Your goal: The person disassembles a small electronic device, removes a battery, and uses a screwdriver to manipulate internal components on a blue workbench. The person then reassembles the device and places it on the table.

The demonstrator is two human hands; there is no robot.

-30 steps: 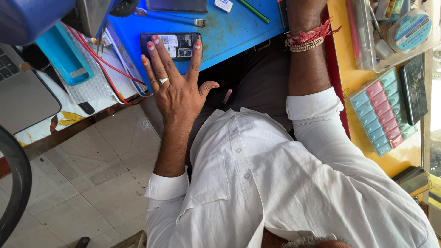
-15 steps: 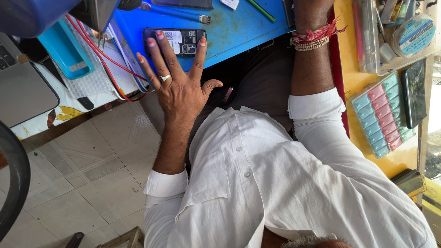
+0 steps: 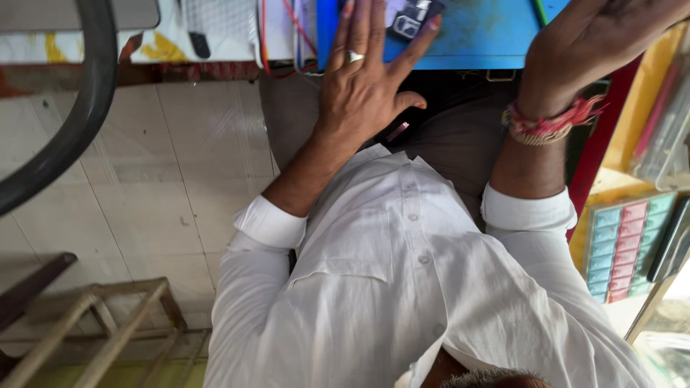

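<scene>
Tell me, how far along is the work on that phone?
Done: the phone lies on the blue mat. In hand: the left hand rests on it, fingers spread; the right hand hovers over the mat, its fingers cut off from view. Left: hard to judge, since the phone is mostly out of frame.

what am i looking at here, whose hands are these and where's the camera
The camera sits on a person's head and looks straight down, so you see their own white shirt and both bare hands. No machine is involved. The left hand, which wears a ring, lies spread flat with its fingertips on a dark phone that rests on a blue mat. The right hand, with red threads at the wrist, reaches toward the top edge of the picture; whether it holds anything cannot be seen. To the right is a box of small coloured compartments. Below is a tiled floor.
</scene>
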